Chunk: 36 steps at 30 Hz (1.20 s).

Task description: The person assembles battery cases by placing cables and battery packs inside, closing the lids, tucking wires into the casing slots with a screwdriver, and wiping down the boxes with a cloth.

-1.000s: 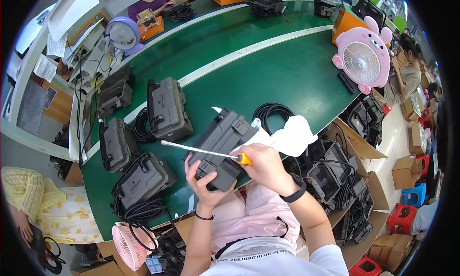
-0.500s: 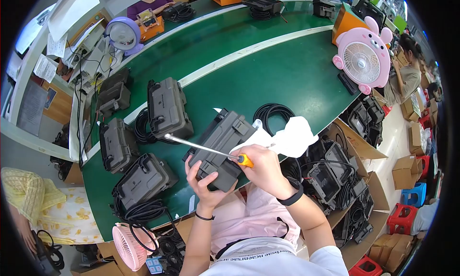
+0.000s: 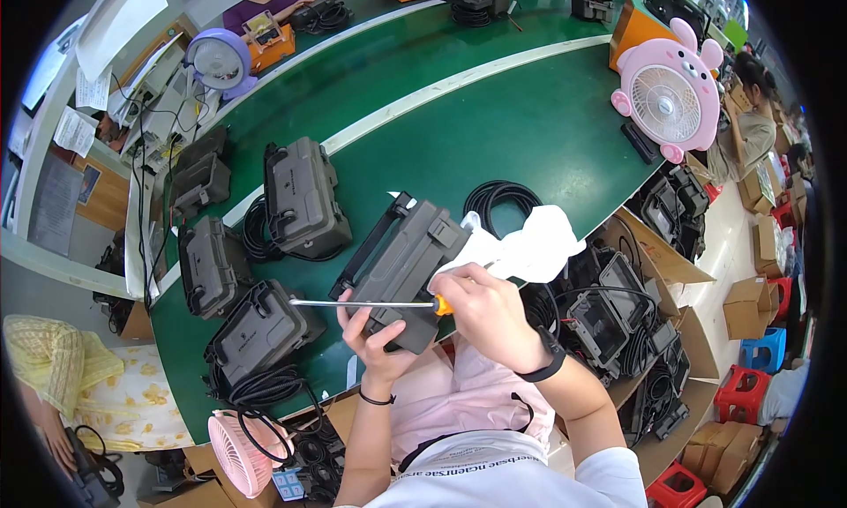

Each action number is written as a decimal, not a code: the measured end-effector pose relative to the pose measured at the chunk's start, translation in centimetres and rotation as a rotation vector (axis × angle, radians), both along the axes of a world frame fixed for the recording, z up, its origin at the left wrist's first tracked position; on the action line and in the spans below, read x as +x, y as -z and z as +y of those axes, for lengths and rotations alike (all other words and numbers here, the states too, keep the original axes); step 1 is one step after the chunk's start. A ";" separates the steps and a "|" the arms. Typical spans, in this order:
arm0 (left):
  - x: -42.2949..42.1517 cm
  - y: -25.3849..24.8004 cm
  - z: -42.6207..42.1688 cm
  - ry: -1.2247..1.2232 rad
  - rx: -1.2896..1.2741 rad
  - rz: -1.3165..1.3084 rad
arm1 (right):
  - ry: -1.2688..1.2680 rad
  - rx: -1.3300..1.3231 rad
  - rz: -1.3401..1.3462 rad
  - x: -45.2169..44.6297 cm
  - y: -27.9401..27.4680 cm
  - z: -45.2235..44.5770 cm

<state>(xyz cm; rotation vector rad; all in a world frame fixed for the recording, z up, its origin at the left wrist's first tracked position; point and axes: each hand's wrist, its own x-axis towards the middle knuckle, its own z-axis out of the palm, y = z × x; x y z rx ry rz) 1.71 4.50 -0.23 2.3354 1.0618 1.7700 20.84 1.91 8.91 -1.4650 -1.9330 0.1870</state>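
My left hand (image 3: 381,354) stays clamped on the dark grey plastic case (image 3: 401,265); my right hand (image 3: 481,310), gripping the orange-handled screwdriver (image 3: 371,304), has levelled its shaft.

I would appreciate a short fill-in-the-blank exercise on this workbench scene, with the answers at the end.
The left hand supports the dark case, while the ____ hand grips the screwdriver.
The screwdriver's tip points toward the person's ____ side.
The fan with animal ears has a ____ body.
Next to the crumpled white wrapping, a coiled cable that is ____ in colour lies on the table.
Missing words: right; left; pink; black.
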 end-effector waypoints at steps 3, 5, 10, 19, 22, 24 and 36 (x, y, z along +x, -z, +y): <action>-0.2 -0.1 -0.2 0.012 0.018 0.041 | 0.003 -0.058 0.061 2.3 0.3 0.0; -0.3 0.0 -0.3 0.017 0.012 0.048 | 0.059 -0.030 0.201 2.7 0.9 0.1; 0.0 -0.4 0.1 -0.008 -0.030 -0.006 | 0.068 -0.068 0.359 1.2 1.4 -0.5; 0.4 -0.2 0.0 -0.046 -0.016 -0.001 | 0.228 0.212 0.351 1.6 2.1 0.5; 0.4 -0.3 0.1 -0.053 -0.020 -0.012 | 0.241 0.170 0.615 0.3 2.0 0.9; 0.4 -0.2 0.1 -0.043 -0.016 -0.017 | 0.114 0.131 0.707 -0.8 1.5 0.8; 0.3 -0.6 -0.2 -0.047 -0.014 0.050 | 0.170 -0.049 0.622 4.7 2.4 -1.0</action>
